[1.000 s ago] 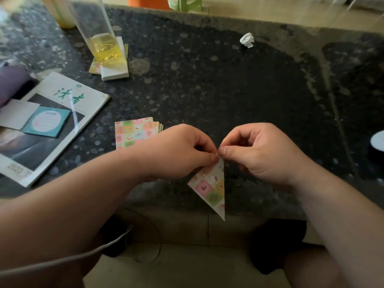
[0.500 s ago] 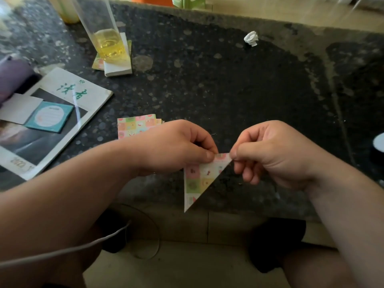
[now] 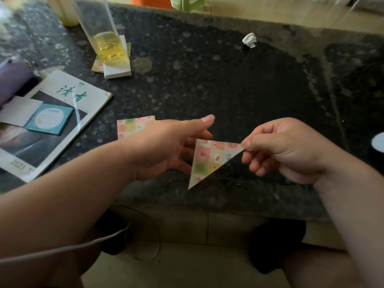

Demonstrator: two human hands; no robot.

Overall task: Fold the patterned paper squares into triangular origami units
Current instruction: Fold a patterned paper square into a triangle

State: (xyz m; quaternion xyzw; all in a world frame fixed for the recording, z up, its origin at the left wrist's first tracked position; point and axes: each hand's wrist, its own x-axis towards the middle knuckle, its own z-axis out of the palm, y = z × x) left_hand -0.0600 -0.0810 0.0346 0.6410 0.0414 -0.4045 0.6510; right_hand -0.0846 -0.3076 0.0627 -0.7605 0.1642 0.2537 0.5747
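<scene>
Pinching its corner, right hand [image 3: 287, 149] holds a checkered paper triangle [image 3: 208, 160] (crisp-edged).

Right hand [image 3: 291, 150] pinches one corner of the folded triangle [image 3: 209, 157], near the counter's [image 3: 228, 84] front edge. Left hand [image 3: 166, 148] beside it, fingers extended, partly covering the paper stack [image 3: 133, 126].

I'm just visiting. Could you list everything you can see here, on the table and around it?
table: one, dark speckled, across the view
folded triangle: one, pastel checked, held at the near edge
paper squares: one stack, pastel checked, left of centre
magazine: one, white cover, left
teal card: one, teal, on magazine
glass: one, clear, yellow liquid, on white block, far left
paper ball: one, white, far side
left hand: one, open, left of folded triangle
right hand: one, fingers pinch folded triangle's right corner
</scene>
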